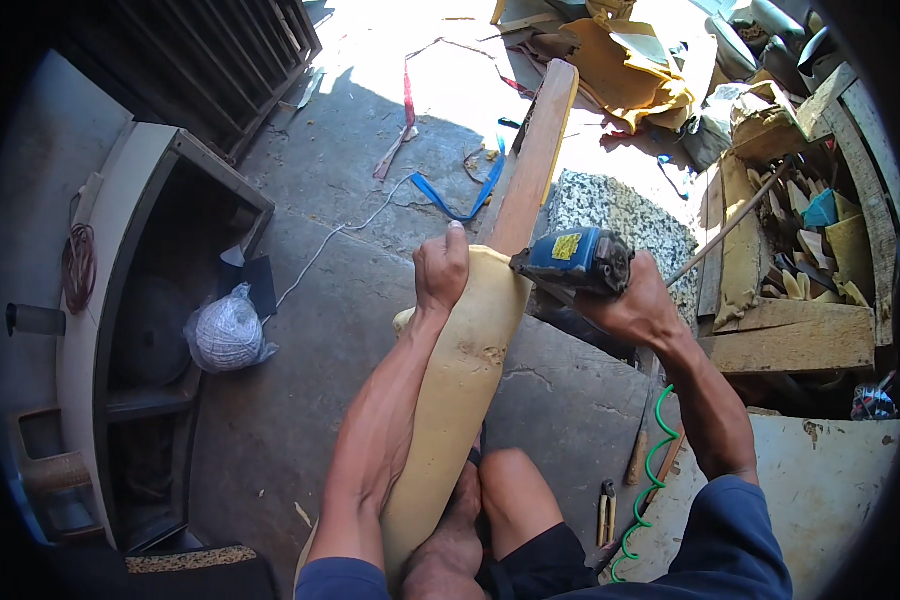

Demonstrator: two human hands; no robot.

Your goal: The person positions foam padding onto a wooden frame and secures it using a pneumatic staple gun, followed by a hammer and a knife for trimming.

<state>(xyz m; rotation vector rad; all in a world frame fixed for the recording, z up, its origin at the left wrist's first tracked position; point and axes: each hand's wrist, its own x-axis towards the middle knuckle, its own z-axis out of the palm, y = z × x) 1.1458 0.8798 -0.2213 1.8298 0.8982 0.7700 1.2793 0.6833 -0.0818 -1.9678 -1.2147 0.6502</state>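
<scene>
My right hand (632, 308) is wrapped round the grip of a blue staple gun (570, 258). The gun's nose touches the edge of the yellow foam (470, 370), where it meets a bare wooden board (538, 165). To the left of that spot my left hand (442, 268) is closed on the foam's edge, thumb upward. The foam runs down toward me between my left forearm and my bare knee. Beyond it, the board sticks out, slanting up and to the right. What lies inside my left fist is hidden.
A grey cabinet (120, 300) stands at left, with bagged white string (228, 332) beside it. At right, a wooden frame (790, 340) holds scraps near a speckled block (625, 215). A green coiled hose (652, 480), pincers (606, 512) and a blue strap (460, 212) lie around.
</scene>
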